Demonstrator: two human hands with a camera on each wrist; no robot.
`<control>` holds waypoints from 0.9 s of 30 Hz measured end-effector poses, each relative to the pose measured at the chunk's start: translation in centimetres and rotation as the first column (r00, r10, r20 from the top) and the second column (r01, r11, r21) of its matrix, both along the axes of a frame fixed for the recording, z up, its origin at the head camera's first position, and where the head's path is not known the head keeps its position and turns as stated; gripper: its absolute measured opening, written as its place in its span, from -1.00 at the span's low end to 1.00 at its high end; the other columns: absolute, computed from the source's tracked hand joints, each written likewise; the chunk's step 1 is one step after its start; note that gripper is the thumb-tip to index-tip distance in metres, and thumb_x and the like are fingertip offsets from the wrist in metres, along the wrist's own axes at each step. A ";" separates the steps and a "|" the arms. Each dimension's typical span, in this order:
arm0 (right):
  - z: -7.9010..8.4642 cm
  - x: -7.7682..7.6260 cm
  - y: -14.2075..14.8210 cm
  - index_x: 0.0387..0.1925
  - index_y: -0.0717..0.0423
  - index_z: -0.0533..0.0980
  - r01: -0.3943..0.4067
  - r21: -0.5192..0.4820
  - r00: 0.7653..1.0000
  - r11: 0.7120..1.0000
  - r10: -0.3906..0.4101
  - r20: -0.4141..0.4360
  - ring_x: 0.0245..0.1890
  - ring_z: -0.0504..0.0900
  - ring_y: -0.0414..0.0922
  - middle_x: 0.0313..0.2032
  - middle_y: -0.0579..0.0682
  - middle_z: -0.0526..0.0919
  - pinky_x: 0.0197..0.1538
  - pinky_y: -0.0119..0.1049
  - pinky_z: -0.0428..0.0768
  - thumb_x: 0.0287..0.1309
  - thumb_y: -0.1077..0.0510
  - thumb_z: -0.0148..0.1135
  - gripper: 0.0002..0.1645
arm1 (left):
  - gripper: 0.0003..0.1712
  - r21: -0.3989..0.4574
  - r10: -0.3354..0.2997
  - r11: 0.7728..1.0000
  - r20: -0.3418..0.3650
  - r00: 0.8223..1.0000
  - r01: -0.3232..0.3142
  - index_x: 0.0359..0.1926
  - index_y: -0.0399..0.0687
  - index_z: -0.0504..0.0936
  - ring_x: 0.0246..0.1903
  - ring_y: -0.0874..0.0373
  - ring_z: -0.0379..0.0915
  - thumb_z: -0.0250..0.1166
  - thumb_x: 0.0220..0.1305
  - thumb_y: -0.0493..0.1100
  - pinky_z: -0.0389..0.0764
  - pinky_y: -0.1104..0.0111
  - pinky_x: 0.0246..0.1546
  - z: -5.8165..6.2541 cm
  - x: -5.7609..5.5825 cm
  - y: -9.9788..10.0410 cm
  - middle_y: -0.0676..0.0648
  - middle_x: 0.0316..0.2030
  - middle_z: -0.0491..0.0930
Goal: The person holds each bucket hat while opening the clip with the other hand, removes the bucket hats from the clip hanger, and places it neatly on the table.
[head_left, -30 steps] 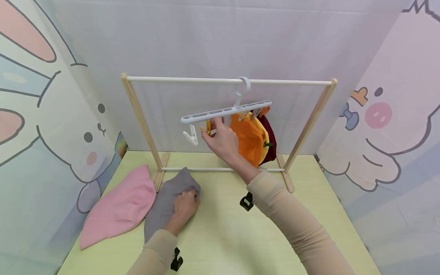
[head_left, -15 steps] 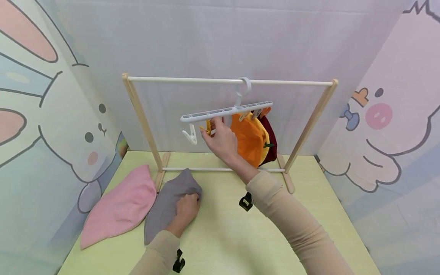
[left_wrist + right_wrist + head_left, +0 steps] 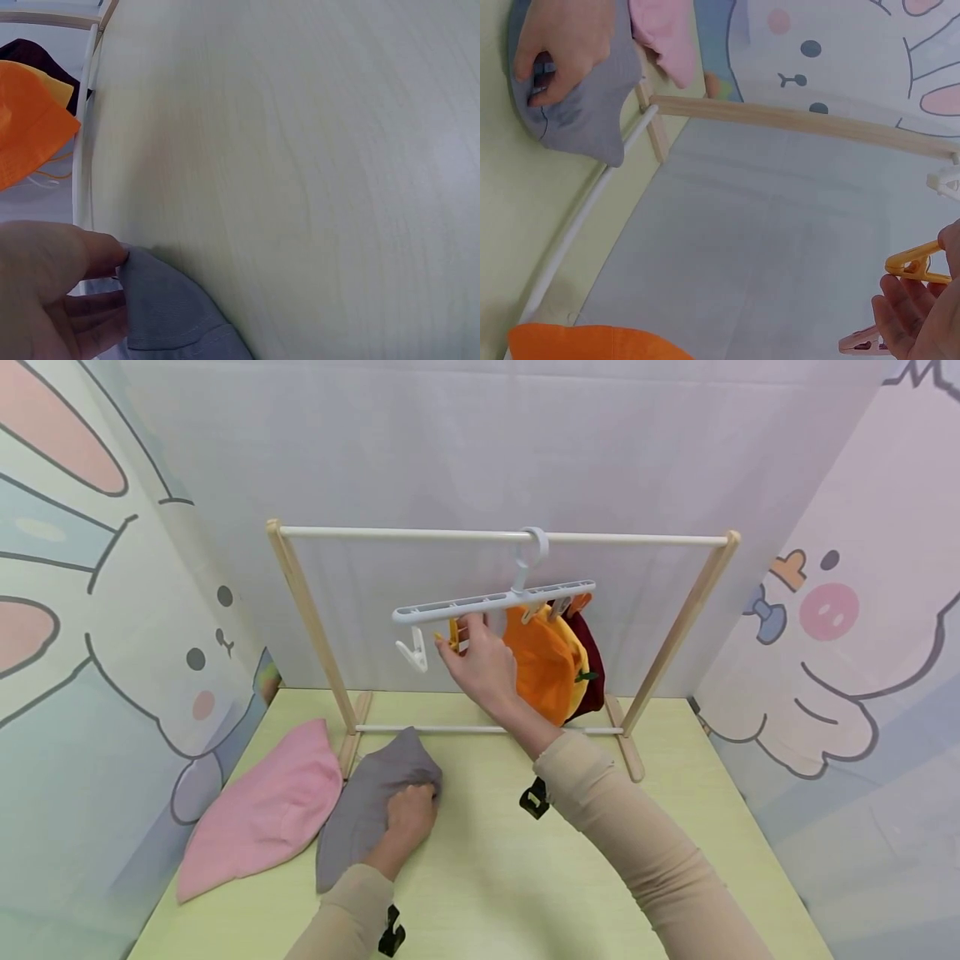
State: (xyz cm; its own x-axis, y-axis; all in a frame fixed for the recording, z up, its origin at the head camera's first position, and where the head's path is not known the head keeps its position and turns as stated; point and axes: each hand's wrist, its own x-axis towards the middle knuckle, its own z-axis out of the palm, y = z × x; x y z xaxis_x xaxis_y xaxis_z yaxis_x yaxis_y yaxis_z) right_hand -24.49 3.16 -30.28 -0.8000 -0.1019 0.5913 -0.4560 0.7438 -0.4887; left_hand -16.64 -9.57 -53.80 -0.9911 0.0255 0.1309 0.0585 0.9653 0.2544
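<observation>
My left hand pinches the edge of a grey bucket hat that lies folded on the table; in the left wrist view thumb and fingers close on the hat's tip. My right hand is raised under the left half of a pale clip hanger, pinching a yellow clothespin. Beside it, a white clothespin dangles at the hanger's left end. An orange hat, a yellow one and a dark red one hang from clips on its right half.
The hanger hooks over the white top rail of a wooden rack. A pink hat lies left of the grey one on the pale table. A pink clothespin shows in the right wrist view. Printed cloth walls surround the table.
My left hand has shifted slightly right on the grey hat, its fingers curling in at the edge. My right hand stays at the yellow clothespin.
</observation>
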 end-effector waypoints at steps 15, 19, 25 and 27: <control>-0.4 -0.1 0.5 -0.18 -0.05 0.32 -0.047 0.016 0.999 0.999 0.047 -0.022 -0.50 0.59 -0.24 -0.40 -0.16 0.53 -0.56 -0.35 0.45 -0.02 -0.16 0.13 -0.58 | -0.85 -0.046 -0.018 0.999 -0.008 1.000 0.017 -0.40 0.05 0.64 -0.55 -0.07 0.47 0.24 -0.08 -0.22 0.41 0.16 -0.63 -0.5 0.0 -0.1 -0.08 -0.48 0.56; -0.7 -0.1 0.8 -0.19 -0.06 0.34 -0.072 0.017 0.997 0.997 0.072 -0.030 -0.50 0.60 -0.23 -0.39 -0.16 0.55 -0.56 -0.37 0.45 -0.02 -0.14 0.13 -0.61 | -0.86 -0.066 -0.020 0.998 -0.017 1.000 0.019 -0.41 0.05 0.64 -0.58 -0.08 0.46 0.25 -0.09 -0.22 0.40 0.15 -0.66 -0.4 0.1 0.1 -0.11 -0.52 0.52; -1.1 0.1 1.5 -0.19 -0.05 0.36 -0.102 0.032 0.994 0.994 0.103 -0.030 -0.49 0.58 -0.25 -0.36 -0.15 0.57 -0.54 -0.41 0.46 -0.01 -0.13 0.14 -0.62 | -0.84 -0.072 -0.012 0.997 0.015 1.000 0.013 -0.36 0.03 0.63 -0.56 -0.10 0.45 0.24 -0.07 -0.20 0.40 0.12 -0.64 -0.3 0.2 0.3 -0.14 -0.49 0.49; -1.2 0.1 1.8 -0.18 -0.04 0.38 -0.101 0.041 0.994 0.994 0.102 -0.034 -0.48 0.58 -0.26 -0.34 -0.13 0.57 -0.52 -0.40 0.48 -0.01 -0.12 0.14 -0.62 | -0.85 -0.069 -0.009 0.998 0.027 1.000 0.010 -0.37 0.00 0.62 -0.55 -0.10 0.45 0.23 -0.06 -0.20 0.41 0.12 -0.63 -0.3 0.2 0.3 -0.14 -0.48 0.49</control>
State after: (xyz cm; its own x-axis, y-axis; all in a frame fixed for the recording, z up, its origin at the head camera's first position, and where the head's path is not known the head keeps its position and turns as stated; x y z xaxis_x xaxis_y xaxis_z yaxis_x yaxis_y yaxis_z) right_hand -24.38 4.92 -31.51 -0.7629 -0.2051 0.6131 -0.5466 0.7111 -0.4422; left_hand -16.48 -9.29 -54.11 -0.9939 0.0429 0.1016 0.0616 0.9800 0.1890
